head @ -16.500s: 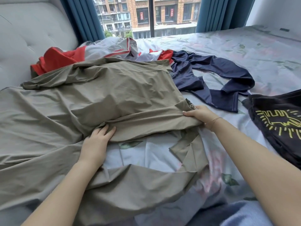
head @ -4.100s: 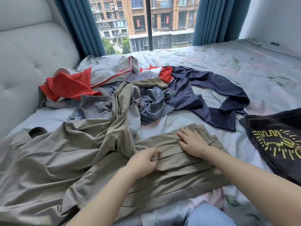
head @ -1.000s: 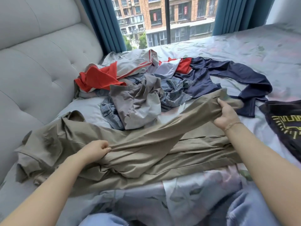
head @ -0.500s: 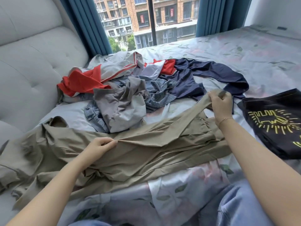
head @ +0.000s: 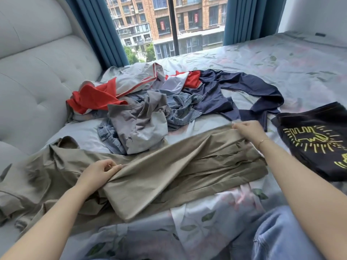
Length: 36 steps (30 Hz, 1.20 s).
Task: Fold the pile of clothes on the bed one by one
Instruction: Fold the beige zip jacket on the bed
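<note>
Padded grey headboard (head: 37, 76) takes up the whole left side, tufted with a few button dimples. Behind it, dark blue curtains (head: 97, 32) hang on both sides of a big window (head: 169, 25) at the far edge of the bed, with a dark vertical frame bar down the middle of the glass. Outside you get brick apartment blocks (head: 187, 17) with balconies, plus some green trees (head: 135, 55) lower down. White wall (head: 315, 14) in the far right corner. The bedsheet (head: 281, 59) is pale grey-blue with a faded leaf and pink flower print, a bit wrinkled. Light blue jeans on a knee (head: 277, 233) poke in at the near right edge.
</note>
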### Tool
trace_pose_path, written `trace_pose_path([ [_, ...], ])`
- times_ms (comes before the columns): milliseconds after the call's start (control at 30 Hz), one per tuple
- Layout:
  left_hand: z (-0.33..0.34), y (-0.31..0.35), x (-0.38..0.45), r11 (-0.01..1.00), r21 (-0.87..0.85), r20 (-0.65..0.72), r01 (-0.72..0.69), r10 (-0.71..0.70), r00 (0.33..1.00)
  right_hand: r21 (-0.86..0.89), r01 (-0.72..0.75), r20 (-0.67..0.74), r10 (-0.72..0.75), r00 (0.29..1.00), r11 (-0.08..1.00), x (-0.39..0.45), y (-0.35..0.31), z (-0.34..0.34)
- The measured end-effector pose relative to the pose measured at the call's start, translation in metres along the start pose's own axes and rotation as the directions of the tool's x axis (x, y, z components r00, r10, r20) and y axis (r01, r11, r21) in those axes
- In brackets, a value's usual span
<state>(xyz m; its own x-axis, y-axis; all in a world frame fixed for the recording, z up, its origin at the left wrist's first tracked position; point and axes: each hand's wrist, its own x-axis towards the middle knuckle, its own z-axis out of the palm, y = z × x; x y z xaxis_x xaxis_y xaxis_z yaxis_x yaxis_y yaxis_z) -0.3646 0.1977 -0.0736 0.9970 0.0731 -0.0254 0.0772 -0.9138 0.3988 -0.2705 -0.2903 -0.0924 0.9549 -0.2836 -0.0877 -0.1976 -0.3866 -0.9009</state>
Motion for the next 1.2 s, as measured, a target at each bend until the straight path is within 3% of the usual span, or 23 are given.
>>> trace_pose_path([
  [133,0.006,-0.016,0.003,0.966,0.259,0.000,0.004,-0.004,1.000,-0.211,0.053,0.221,-0.005,0.975,0.976,0.004,0.029,0.013],
  [233,0.004,-0.029,0.008,0.972,0.234,0.029,-0.020,0.013,0.999,-0.060,0.087,0.214,-0.072,0.974,0.994,0.012,0.030,0.010],
  [300,-0.002,-0.030,0.013,0.981,0.192,-0.045,-0.024,0.033,0.998,0.021,0.117,0.181,-0.119,0.976,0.993,0.016,0.030,0.009],
  [400,-0.013,-0.019,0.022,0.981,0.191,-0.134,-0.016,0.042,0.990,-0.102,0.167,0.128,-0.154,0.980,0.981,0.017,0.030,0.010],
  [467,-0.007,-0.001,0.022,0.939,0.344,-0.098,0.000,0.036,0.995,-0.370,0.220,0.114,-0.191,0.975,0.903,0.018,0.029,0.012],
  [533,0.016,0.022,0.017,0.877,0.476,-0.089,-0.068,0.125,0.988,-0.583,0.270,0.089,-0.270,0.959,0.766,0.014,0.019,0.018],
  [600,0.043,0.061,0.006,0.884,0.423,-0.078,-0.199,0.255,0.964,-0.585,0.422,0.109,-0.449,0.887,0.692,0.003,0.001,0.035],
  [667,0.071,0.091,-0.003,0.894,0.365,0.054,-0.259,0.258,0.965,-0.550,0.589,0.258,-0.550,0.794,0.592,-0.014,-0.011,0.058],
  [700,0.086,0.096,-0.006,0.902,0.353,0.146,-0.247,0.208,0.967,-0.577,0.634,0.370,-0.528,0.765,0.515,-0.021,-0.010,0.071],
  [767,0.113,0.093,-0.011,0.913,0.347,0.279,-0.215,0.118,0.953,-0.675,0.634,0.528,-0.354,0.772,0.377,-0.029,0.010,0.087],
  [867,0.139,0.086,-0.017,0.910,0.339,0.263,-0.238,0.152,0.953,-0.758,0.522,0.510,-0.143,0.848,0.391,-0.018,0.045,0.067],
  [1067,0.153,0.101,-0.017,0.926,0.322,0.199,-0.195,0.135,0.971,-0.791,0.468,0.448,-0.148,0.882,0.394,0.008,0.057,0.043],
  [1200,0.135,0.104,-0.015,0.936,0.296,0.269,-0.193,0.112,0.957,-0.842,0.479,0.431,-0.226,0.874,0.248,0.000,0.041,0.052],
])
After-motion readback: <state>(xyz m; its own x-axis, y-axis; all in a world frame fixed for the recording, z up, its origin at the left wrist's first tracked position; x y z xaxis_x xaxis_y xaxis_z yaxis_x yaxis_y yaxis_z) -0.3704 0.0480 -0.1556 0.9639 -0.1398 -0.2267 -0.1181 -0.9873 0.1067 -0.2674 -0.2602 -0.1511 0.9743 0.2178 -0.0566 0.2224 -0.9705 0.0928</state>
